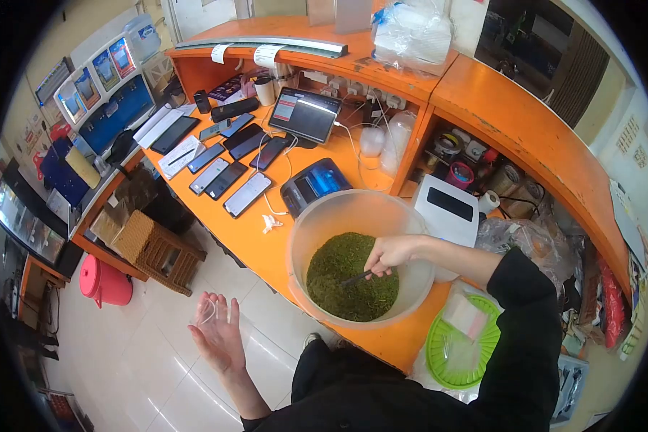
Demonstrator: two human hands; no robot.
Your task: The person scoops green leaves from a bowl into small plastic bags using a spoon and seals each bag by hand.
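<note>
My right hand (389, 255) reaches into a large translucent plastic tub (322, 216), its fingers closed round the handle of a dark spoon (353, 279). The spoon's bowl end is down at the heap of chopped dry green leaves (338, 295), so its shape is partly hidden. My left hand (222, 337) is off the table edge, over the floor, palm up with fingers extended. In its fingers is a small clear plastic bag (208, 311) with a pale looped edge. Beside the tub, a green round tray (439, 360) bears clear plastic bags (462, 317).
Several phones (247, 194) lie on the orange desk (248, 237), near a tablet (304, 115) and a dark card terminal (315, 186). A white printer (446, 212) stands behind the tub. On the tiled floor are a woven stool (155, 241) and a pink bin (106, 281).
</note>
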